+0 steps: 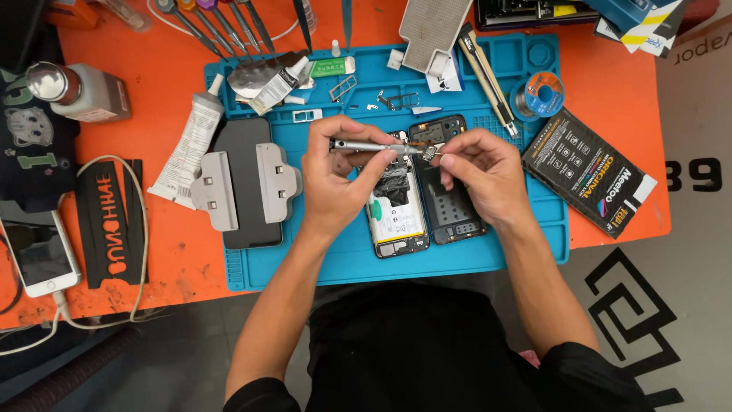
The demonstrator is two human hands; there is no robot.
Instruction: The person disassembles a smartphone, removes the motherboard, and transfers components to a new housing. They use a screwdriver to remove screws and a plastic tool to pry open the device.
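My left hand [335, 179] grips a slim silver screwdriver [364, 146], held level with its tip pointing right. My right hand [479, 169] pinches a small metal part [429, 153] at that tip. Both hands hover over an opened phone [396, 217] with its battery and board showing, and over a dark phone back housing [450, 200] beside it. Both phone parts lie on a blue work mat [351, 263].
A dark phone in a grey clamp [245, 183] lies left on the mat, beside a white glue tube [187, 145]. Screwdrivers [213, 23], a solder spool [540, 93], a utility knife [486, 76], a black packet [587, 172], a white phone [38, 255] and a bottle [80, 91] surround it.
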